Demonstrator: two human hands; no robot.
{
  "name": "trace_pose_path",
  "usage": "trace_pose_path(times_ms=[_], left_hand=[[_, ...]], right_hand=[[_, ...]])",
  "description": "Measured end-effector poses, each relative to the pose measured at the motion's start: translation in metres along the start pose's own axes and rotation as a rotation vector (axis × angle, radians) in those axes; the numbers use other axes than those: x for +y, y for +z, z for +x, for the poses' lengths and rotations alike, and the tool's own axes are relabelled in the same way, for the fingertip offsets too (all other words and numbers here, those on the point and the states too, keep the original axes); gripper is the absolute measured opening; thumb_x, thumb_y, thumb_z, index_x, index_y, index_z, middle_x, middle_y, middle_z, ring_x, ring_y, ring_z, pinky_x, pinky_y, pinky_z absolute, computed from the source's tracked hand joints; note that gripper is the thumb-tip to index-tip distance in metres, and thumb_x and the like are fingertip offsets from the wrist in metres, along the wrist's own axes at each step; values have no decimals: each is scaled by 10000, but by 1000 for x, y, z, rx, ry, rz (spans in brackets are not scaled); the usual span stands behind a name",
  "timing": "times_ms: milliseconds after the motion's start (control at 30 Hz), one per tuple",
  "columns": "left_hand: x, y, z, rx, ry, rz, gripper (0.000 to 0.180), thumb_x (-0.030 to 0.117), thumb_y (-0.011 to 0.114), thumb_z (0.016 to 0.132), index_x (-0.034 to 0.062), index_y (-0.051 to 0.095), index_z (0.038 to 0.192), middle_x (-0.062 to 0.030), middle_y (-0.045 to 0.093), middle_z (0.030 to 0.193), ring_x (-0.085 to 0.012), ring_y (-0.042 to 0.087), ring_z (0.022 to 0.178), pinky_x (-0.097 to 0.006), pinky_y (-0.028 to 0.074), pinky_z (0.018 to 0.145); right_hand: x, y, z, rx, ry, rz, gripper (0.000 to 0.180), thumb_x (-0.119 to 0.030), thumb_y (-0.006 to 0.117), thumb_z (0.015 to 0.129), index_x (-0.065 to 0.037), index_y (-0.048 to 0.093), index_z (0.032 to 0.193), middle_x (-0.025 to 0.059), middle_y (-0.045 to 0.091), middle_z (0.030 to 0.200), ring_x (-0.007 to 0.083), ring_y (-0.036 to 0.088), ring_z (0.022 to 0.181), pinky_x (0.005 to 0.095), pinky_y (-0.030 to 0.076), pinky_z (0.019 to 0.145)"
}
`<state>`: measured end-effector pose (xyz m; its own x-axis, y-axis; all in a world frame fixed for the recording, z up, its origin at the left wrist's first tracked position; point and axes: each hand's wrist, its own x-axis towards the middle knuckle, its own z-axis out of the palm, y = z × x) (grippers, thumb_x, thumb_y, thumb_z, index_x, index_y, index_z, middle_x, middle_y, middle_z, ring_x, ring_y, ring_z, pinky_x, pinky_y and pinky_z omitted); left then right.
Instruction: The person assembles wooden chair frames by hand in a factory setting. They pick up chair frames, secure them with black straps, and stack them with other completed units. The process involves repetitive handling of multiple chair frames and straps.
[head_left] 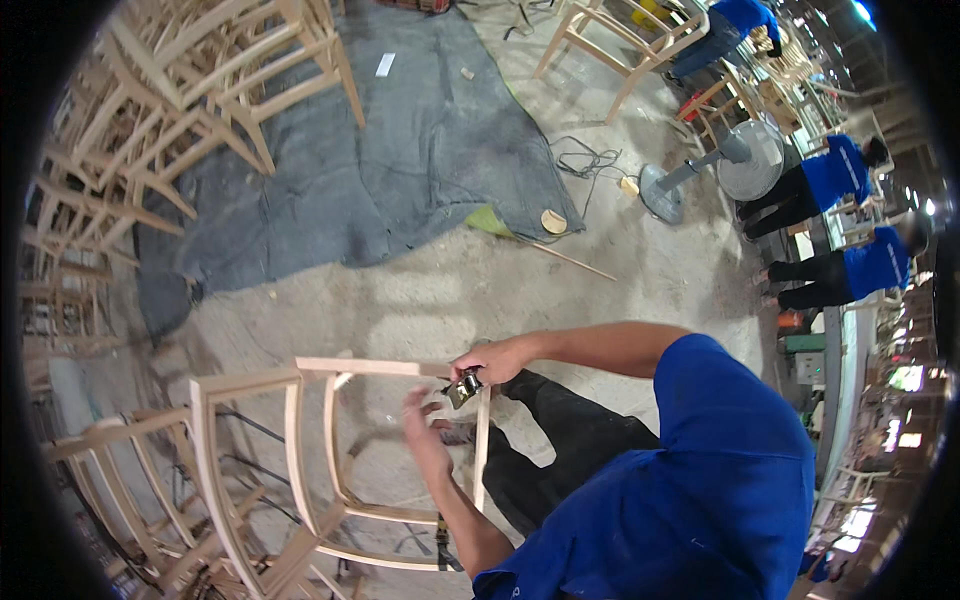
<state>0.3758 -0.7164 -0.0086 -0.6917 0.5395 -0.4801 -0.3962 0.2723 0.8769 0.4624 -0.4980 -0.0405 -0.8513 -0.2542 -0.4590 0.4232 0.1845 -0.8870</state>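
Observation:
A pale wooden chair frame lies in front of me, its rails running close to my legs. At its upper corner my right hand is closed on a shiny metal ratchet buckle. My left hand is just below and left of the buckle, apart from it, its fingers spread and somewhat blurred. A black strap crosses the frame's lower rail near my left forearm. How the strap runs between there and the buckle is hidden.
More chair frames stand at lower left, and stacked ones at upper left. A dark grey cloth covers the floor ahead. A pedestal fan, loose cable and several co-workers in blue are to the right.

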Motion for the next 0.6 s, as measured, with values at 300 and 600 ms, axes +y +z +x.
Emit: trace_pose_path(times_ms=[300, 600], left_hand=[[-28, 30, -24, -281, -118, 392, 277, 212, 538, 1017, -15, 650, 1131, -82, 679, 927, -159, 638, 783, -327, 535, 701], [3, 45, 4, -466, 300, 890, 210, 159, 630, 903, 16, 678, 1049, -202, 705, 955, -388, 691, 907, -475, 540, 774]], right_hand=[[-2, -8, -26, 29, 7, 258, 536, 53, 475, 801, -79, 581, 1309, 72, 644, 993, 173, 617, 950, 360, 512, 793], [11, -5, -8, -269, -160, -36, 535, 76, 489, 786, -98, 671, 1258, 48, 697, 997, 178, 606, 898, 385, 515, 773]])
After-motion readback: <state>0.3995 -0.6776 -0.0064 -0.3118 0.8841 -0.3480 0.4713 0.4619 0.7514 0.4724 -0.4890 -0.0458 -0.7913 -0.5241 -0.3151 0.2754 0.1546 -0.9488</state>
